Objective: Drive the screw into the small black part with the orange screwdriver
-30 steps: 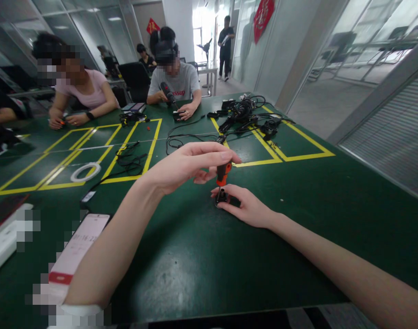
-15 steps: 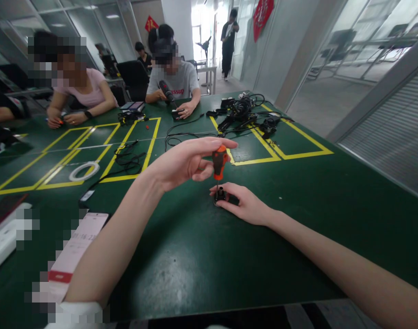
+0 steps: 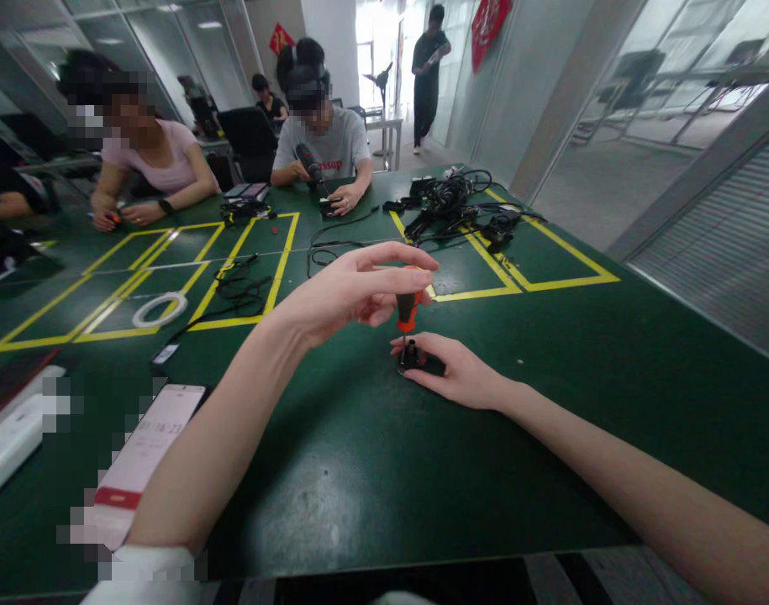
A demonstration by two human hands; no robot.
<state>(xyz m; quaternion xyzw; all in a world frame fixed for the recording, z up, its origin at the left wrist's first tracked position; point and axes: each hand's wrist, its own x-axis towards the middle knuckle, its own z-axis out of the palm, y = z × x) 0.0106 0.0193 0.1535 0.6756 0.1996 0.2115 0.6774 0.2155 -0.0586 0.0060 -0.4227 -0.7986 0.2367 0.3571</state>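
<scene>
My left hand [image 3: 365,284] is closed around the handle of a small orange-and-black screwdriver [image 3: 408,316], thumb and fingers about its top. The screwdriver stands nearly upright, and its thin shaft points down at a small black round part [image 3: 412,356] with a short raised tube. Whether the tip sits in a screw is too small to tell. My right hand [image 3: 455,368] rests on the table and pinches that black part from the right between thumb and fingers.
On the green table [image 3: 384,504] lie a phone [image 3: 148,445], a white power strip [image 3: 18,437], a white tape roll [image 3: 160,310] and black cables [image 3: 236,290]. A cable heap [image 3: 450,202] lies at the back. Across the table, a co-worker [image 3: 324,143] holds a power drill [image 3: 309,164].
My left fingers have shifted around the top of the screwdriver handle, covering more of it. My right hand still pinches the black part. The whole view has shifted slightly.
</scene>
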